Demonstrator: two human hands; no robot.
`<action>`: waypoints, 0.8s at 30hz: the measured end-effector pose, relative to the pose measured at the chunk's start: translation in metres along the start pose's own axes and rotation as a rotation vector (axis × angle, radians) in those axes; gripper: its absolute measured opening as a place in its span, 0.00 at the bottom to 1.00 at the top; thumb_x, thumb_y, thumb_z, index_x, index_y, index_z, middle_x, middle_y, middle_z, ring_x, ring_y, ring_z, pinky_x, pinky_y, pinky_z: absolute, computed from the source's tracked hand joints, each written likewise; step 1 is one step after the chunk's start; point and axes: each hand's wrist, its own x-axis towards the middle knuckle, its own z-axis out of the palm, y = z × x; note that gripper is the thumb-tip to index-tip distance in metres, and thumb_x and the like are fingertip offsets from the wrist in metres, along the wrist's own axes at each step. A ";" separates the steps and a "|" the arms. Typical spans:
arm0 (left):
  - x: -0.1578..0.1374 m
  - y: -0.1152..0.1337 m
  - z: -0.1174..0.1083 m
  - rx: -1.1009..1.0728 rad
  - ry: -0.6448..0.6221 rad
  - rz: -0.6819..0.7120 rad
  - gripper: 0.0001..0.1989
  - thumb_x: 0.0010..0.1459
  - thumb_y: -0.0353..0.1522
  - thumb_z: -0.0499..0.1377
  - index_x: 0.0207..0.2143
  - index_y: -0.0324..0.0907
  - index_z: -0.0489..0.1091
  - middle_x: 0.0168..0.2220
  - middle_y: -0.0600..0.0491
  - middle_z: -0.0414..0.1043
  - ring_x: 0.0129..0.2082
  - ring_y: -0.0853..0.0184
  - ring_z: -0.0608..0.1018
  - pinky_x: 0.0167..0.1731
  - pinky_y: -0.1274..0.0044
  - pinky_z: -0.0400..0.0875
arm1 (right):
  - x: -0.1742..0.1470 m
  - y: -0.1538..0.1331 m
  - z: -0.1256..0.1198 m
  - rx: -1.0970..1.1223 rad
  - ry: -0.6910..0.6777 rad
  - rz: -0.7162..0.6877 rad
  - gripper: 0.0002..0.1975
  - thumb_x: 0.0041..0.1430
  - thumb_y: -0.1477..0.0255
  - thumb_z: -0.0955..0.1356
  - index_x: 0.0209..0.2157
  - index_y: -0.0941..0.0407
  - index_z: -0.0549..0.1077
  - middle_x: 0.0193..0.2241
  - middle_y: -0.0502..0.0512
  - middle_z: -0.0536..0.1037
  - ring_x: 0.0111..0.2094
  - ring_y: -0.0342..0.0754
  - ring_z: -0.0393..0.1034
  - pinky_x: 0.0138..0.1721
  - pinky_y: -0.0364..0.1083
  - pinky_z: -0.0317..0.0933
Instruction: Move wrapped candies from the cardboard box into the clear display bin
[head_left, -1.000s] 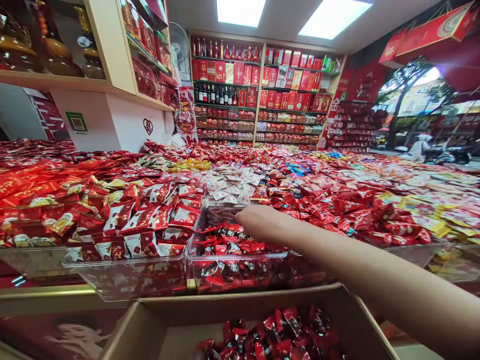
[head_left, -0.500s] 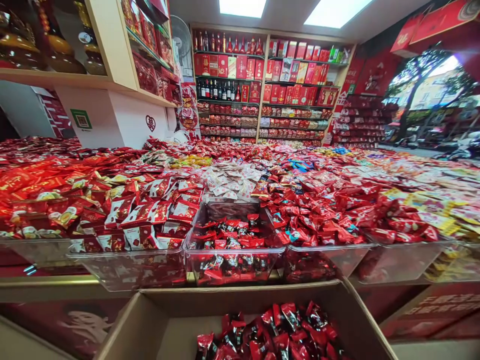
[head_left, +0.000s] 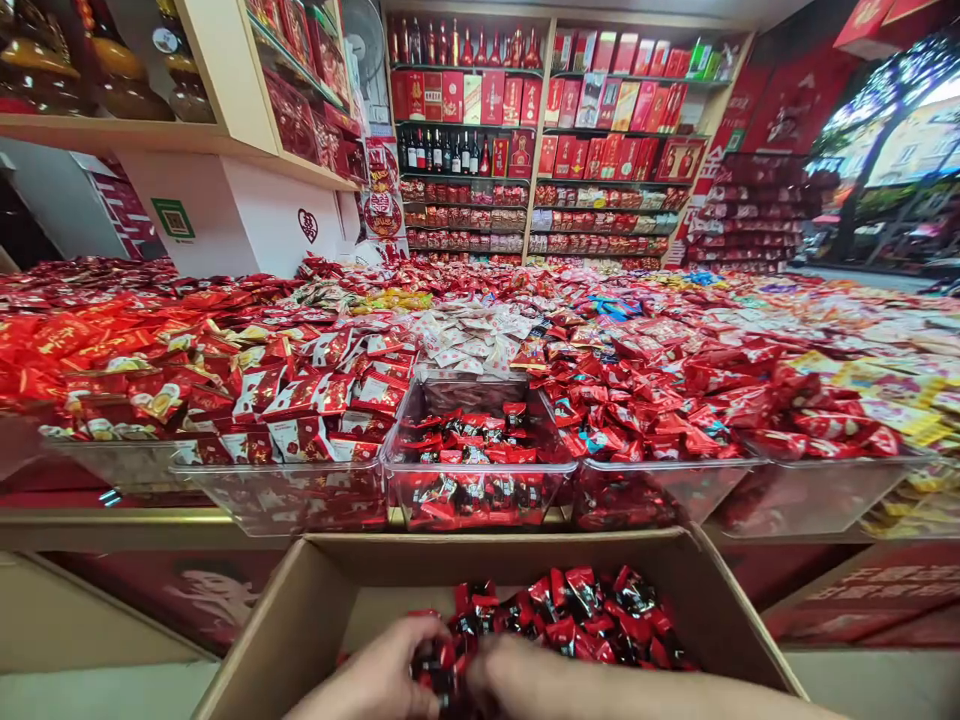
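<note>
An open cardboard box [head_left: 495,546] sits at the bottom of the head view, holding a heap of red-and-black wrapped candies [head_left: 592,615]. My left hand [head_left: 394,665] is inside it on the left, thumb and fingers curved round several of these candies. Close beside it, my right hand [head_left: 514,670] reaches into the same heap from the right, blurred by motion, its fingertips hidden among the wrappers. Just beyond the box, a clear plastic bin [head_left: 480,480] is part filled with similar red-and-black candies.
Neighbouring clear bins [head_left: 285,495] stand in a row along the counter edge [head_left: 150,530], heaped with red, white and yellow packets. Behind them, piled sweets reach back to shelves [head_left: 546,140] of bottles and red boxes. A wooden cabinet [head_left: 247,130] overhangs the left side.
Both my hands have come into view and into the candies in the box. The view has tilted down and turned slightly left, so the bins appear higher and shifted right.
</note>
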 end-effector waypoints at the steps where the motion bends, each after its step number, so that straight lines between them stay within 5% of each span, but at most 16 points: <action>1: -0.001 0.006 -0.007 -0.050 0.035 0.007 0.19 0.34 0.29 0.65 0.34 0.41 0.68 0.32 0.55 0.74 0.37 0.57 0.73 0.37 0.70 0.64 | 0.002 0.001 -0.008 0.076 0.052 0.013 0.08 0.34 0.82 0.68 0.21 0.60 0.68 0.22 0.46 0.67 0.24 0.40 0.59 0.24 0.39 0.53; 4: -0.007 0.023 -0.026 -0.218 0.078 0.029 0.19 0.41 0.33 0.62 0.39 0.40 0.65 0.39 0.52 0.73 0.41 0.61 0.71 0.41 0.73 0.63 | 0.001 0.000 -0.030 0.316 0.165 0.048 0.14 0.33 0.83 0.64 0.28 0.57 0.68 0.19 0.43 0.63 0.20 0.37 0.53 0.21 0.39 0.48; 8: -0.015 0.037 -0.030 -0.384 0.100 -0.011 0.19 0.47 0.37 0.58 0.42 0.43 0.60 0.42 0.49 0.69 0.34 0.64 0.73 0.25 0.77 0.67 | -0.007 -0.009 -0.037 0.575 0.083 0.051 0.26 0.40 0.79 0.62 0.46 0.55 0.60 0.23 0.44 0.67 0.19 0.37 0.57 0.23 0.39 0.54; 10: -0.016 0.038 -0.023 -0.433 0.099 -0.003 0.18 0.47 0.37 0.59 0.41 0.43 0.60 0.40 0.50 0.69 0.32 0.65 0.73 0.23 0.77 0.66 | -0.011 -0.016 -0.032 0.752 0.051 0.040 0.27 0.41 0.75 0.66 0.46 0.56 0.60 0.27 0.47 0.70 0.25 0.39 0.63 0.29 0.41 0.58; 13: -0.014 0.037 -0.011 -0.482 0.072 0.062 0.17 0.43 0.33 0.62 0.37 0.41 0.63 0.36 0.52 0.71 0.35 0.66 0.72 0.33 0.75 0.66 | -0.011 -0.022 -0.025 0.974 0.104 0.010 0.22 0.39 0.65 0.71 0.38 0.58 0.67 0.27 0.49 0.71 0.28 0.41 0.64 0.34 0.42 0.57; 20: -0.019 0.043 -0.011 -0.639 -0.054 0.145 0.20 0.41 0.24 0.62 0.38 0.42 0.63 0.38 0.53 0.70 0.39 0.67 0.70 0.43 0.73 0.62 | -0.008 -0.025 -0.028 1.126 0.237 0.079 0.15 0.40 0.63 0.71 0.28 0.59 0.69 0.20 0.46 0.70 0.21 0.38 0.61 0.27 0.41 0.56; 24: -0.022 0.044 -0.014 -0.839 -0.012 -0.050 0.20 0.35 0.16 0.53 0.32 0.40 0.66 0.28 0.55 0.71 0.26 0.70 0.71 0.27 0.80 0.65 | -0.013 -0.031 -0.037 0.854 0.417 -0.157 0.10 0.45 0.66 0.69 0.30 0.57 0.73 0.27 0.50 0.74 0.28 0.41 0.66 0.33 0.41 0.59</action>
